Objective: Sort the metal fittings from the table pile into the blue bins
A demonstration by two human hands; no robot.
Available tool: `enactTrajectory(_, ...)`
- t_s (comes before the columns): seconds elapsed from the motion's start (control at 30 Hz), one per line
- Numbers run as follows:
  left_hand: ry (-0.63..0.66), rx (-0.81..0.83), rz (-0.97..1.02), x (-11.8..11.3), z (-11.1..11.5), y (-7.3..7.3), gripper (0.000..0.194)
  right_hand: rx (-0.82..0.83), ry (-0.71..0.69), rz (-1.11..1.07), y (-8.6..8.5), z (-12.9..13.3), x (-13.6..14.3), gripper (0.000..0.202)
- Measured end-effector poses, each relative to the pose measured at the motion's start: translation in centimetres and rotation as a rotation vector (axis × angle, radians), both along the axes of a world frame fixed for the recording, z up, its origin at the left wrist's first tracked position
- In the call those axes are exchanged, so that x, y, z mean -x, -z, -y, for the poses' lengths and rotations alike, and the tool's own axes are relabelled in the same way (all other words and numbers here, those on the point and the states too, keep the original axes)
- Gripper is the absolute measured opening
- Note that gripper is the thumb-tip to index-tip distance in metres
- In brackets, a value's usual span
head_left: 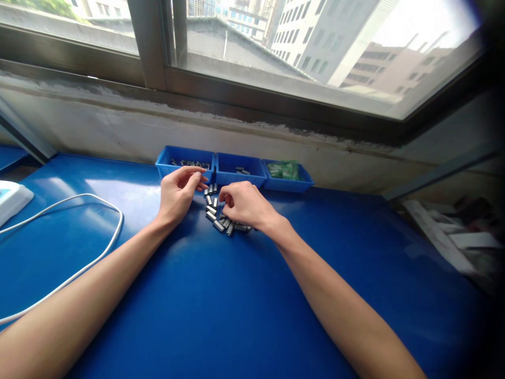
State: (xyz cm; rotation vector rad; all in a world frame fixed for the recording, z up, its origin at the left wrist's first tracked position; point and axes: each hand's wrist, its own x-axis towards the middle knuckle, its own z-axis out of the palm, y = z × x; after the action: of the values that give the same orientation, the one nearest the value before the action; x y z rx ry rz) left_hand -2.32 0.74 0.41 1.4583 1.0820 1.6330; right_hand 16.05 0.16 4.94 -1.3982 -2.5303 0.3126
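Observation:
Several small, silver-and-dark metal pieces lie in a loose, curved cluster on the blue tabletop, short and bar-like in shape. To the left of them is my left hand, its fingers loosely bent and apart, with no object visible in it. My right hand hovers over the right side of the cluster, covering part of it. Its fingers are curled together, and whatever the fingertips may hold is hidden.
Behind my hands stand three blue bins: the left bin with many small metal parts, the middle bin with a few, the right bin with green bags. A white cable loops at left beside a white device.

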Motion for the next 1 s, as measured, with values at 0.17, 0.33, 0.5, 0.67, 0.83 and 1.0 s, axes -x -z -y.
enactTrajectory(0.17,0.008,0.011,0.004,0.0,0.0,0.0,0.023,0.091,0.006,-0.274,-0.1,-0.3,-0.1,0.024)
enactTrajectory(0.33,0.034,0.025,-0.026,0.0,0.1,-0.1,0.023,0.434,0.086,-0.820,-0.4,-0.9,-0.5,0.015)
enactTrajectory(0.5,0.109,0.004,-0.103,-0.1,0.4,-0.1,0.023,0.742,0.207,-1.261,-0.2,-1.4,-1.0,0.016)
enactTrajectory(0.67,0.160,-0.023,-0.219,-0.4,0.8,-0.1,0.026,0.891,0.317,-1.391,0.0,-1.6,-0.8,0.020)
enactTrajectory(0.83,0.178,-0.054,-0.240,-0.7,0.9,-0.1,0.030,0.890,0.393,-1.416,0.3,-1.6,-0.5,0.028)
enactTrajectory(1.0,0.163,-0.057,-0.202,-0.8,0.6,0.3,0.036,0.798,0.323,-1.360,0.6,-1.6,-0.7,0.037)
